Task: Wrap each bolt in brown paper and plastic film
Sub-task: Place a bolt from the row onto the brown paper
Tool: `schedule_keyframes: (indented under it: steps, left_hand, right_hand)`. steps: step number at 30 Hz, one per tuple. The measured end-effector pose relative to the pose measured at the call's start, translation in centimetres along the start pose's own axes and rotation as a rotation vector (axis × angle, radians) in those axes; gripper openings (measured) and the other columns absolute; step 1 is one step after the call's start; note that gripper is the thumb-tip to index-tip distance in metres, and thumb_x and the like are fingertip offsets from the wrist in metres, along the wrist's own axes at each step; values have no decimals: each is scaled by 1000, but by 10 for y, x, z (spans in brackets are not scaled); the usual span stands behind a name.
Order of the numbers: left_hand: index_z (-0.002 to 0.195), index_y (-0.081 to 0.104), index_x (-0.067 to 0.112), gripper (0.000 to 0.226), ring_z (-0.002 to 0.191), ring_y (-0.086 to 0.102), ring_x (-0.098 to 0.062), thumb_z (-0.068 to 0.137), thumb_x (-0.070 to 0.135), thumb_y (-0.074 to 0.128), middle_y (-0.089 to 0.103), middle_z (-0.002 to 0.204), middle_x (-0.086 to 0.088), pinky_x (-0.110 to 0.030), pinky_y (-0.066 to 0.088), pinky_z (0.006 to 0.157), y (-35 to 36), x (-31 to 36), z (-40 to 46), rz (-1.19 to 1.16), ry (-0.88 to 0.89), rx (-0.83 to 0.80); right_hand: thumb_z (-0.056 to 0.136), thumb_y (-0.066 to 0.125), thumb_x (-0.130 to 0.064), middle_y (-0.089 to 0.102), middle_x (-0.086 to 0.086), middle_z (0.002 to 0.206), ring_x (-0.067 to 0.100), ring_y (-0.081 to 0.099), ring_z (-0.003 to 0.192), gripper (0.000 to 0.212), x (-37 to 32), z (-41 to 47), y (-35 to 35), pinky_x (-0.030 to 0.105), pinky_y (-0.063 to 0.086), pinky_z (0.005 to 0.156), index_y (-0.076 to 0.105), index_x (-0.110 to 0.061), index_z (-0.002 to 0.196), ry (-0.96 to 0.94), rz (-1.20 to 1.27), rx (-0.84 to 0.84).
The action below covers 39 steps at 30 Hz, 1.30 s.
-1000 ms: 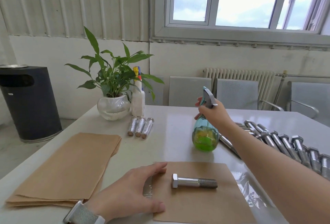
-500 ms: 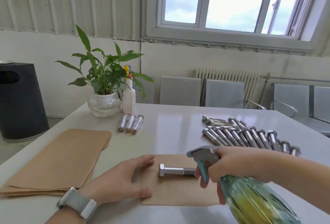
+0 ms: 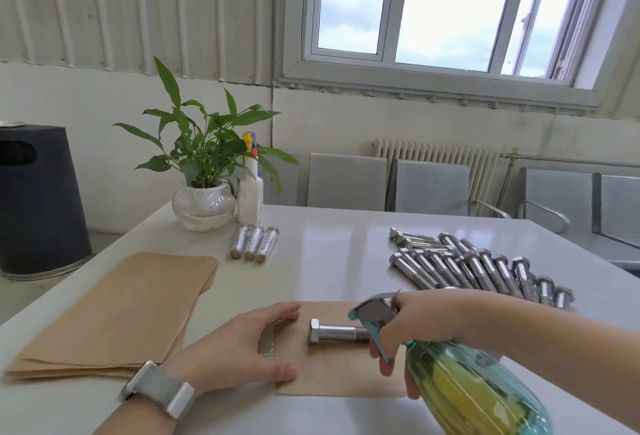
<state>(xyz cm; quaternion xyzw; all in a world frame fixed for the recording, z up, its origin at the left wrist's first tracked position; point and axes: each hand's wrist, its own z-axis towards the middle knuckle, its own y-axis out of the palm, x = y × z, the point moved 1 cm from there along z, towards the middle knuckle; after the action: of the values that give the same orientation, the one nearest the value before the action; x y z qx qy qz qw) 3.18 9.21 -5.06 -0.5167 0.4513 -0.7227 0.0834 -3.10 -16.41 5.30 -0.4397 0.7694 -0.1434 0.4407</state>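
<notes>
Bolt (image 3: 334,331) lies centred on brown paper sheet (image 3: 341,375). Right hand (image 3: 420,325) curls round spray bottle (image 3: 464,386), finger on trigger, nozzle beside threads. Left hand (image 3: 239,348) flat, fingers straight, pinning paper edge. Advice: mist lightly, hold paper steady, avoid soaking.

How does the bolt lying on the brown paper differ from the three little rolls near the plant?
The bolt is bare shiny metal; the three rolls are covered in crinkled film with brown ends. The bolt lies crosswise, alone; the rolls lie side by side, pointing away. All look similar in length.
</notes>
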Motion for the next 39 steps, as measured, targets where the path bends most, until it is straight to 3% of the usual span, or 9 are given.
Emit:
schedule_keyframes:
  steps: [2, 7, 14, 24, 28, 32, 34, 37, 39]
  left_hand:
    - [143, 31, 51, 89, 121, 32, 28, 66, 57, 76, 41, 134, 44, 6, 22, 93, 0, 0, 0, 3, 2, -5]
    - [144, 30, 49, 88, 121, 32, 28, 69, 53, 77, 40, 135, 42, 6, 22, 94, 0, 0, 0, 8, 8, -11]
    - [145, 31, 48, 89, 123, 34, 25, 69, 51, 78, 41, 137, 39, -1, 24, 101, 0, -1, 0, -6, 10, -18]
    - [138, 34, 53, 88, 122, 34, 27, 62, 60, 77, 43, 133, 42, 5, 24, 94, 0, -6, 2, -3, 12, 12]
    - [131, 43, 54, 66, 122, 40, 21, 73, 60, 72, 49, 128, 40, -7, 32, 102, -3, -10, 2, 2, 15, 99]
    - [110, 52, 56, 31, 113, 46, 19, 88, 40, 66, 56, 115, 37, 0, 34, 88, -8, -11, 2, 119, 42, 230]
    - [105, 56, 52, 24, 108, 49, 16, 90, 35, 65, 59, 109, 33, -2, 35, 85, -9, -12, 4, 143, 46, 266]
    - [100, 62, 45, 18, 102, 54, 9, 89, 31, 66, 62, 101, 26, -8, 40, 85, -9, -12, 5, 157, 49, 272]
    - [98, 65, 40, 15, 98, 56, 7, 88, 29, 67, 63, 98, 25, -13, 43, 86, -8, -12, 6, 166, 60, 279]
  right_hand:
    - [85, 61, -15, 75, 8, 103, 26, 70, 61, 29, -1, 3, 1, 39, 57, 86, 57, -5, 112, -1, -22, -6]
    - [83, 63, -18, 75, 5, 104, 25, 71, 61, 31, 6, 4, 0, 29, 56, 70, 58, -7, 111, 22, 5, -8]
    - [80, 67, -17, 77, 5, 94, 31, 73, 71, 30, 23, -6, -13, 37, 61, 73, 60, -9, 108, 74, 43, 47]
    - [81, 72, -10, 76, 8, 90, 36, 73, 73, 32, 32, -6, -27, 40, 61, 70, 61, -6, 111, 69, 163, 66]
    - [84, 71, -9, 76, 5, 91, 36, 74, 78, 28, 14, -3, -68, 36, 61, 65, 63, -8, 111, -155, 281, 277]
    - [88, 65, -10, 74, 7, 106, 32, 74, 80, 25, -4, 24, -106, 39, 59, 74, 62, -12, 112, -416, 450, 572]
    - [90, 61, -7, 69, 9, 113, 28, 75, 79, 24, -8, 48, -113, 32, 57, 76, 61, -11, 114, -496, 489, 679]
    - [92, 55, -1, 66, 10, 116, 18, 73, 77, 24, -7, 88, -111, 14, 53, 63, 60, -13, 112, -552, 523, 800]
    - [91, 54, 2, 66, 14, 114, 19, 70, 79, 26, -3, 114, -109, 11, 51, 62, 61, -14, 111, -557, 535, 851]
